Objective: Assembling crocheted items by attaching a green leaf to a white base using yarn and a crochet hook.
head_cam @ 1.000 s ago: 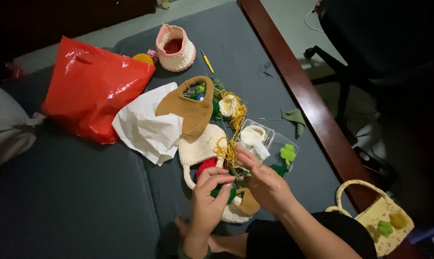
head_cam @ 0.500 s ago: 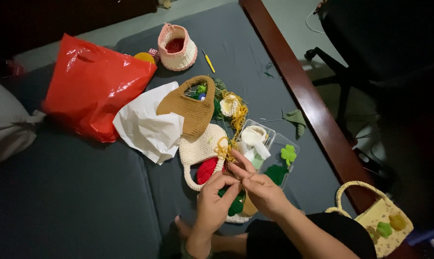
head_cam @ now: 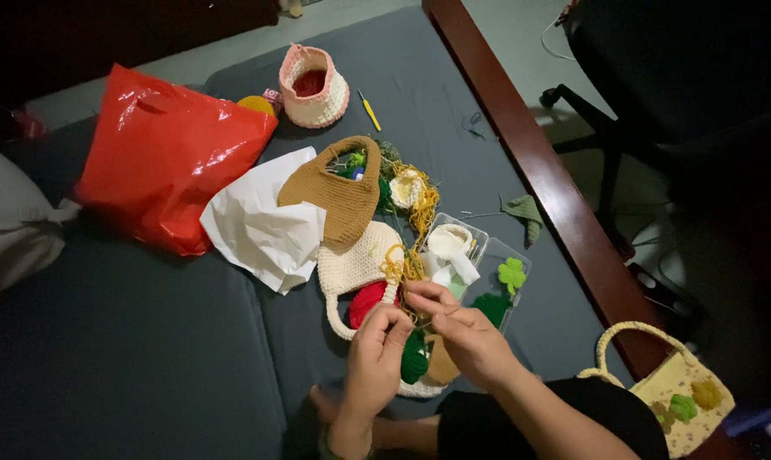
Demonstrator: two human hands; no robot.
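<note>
1. Left hand (head_cam: 377, 351) and right hand (head_cam: 464, 334) meet, fingers pinched closed on mustard yarn (head_cam: 405, 271) above a cream crocheted bag (head_cam: 357, 262).
2. Beyond: brown crocheted bag (head_cam: 338, 194), white paper (head_cam: 262, 223).
3. Farthest: red plastic bag (head_cam: 168, 158), pink-rimmed basket (head_cam: 314, 86).

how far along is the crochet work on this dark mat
Looks done: a brown crocheted bag, a pink-and-cream crocheted basket and a yellow crocheted bag with flowers. In hand: the left hand and right hand pinch mustard yarn close together above a cream crocheted bag; the exact stitch is too small to tell. Left: loose green crocheted leaves in a clear plastic box lie unattached.
</note>
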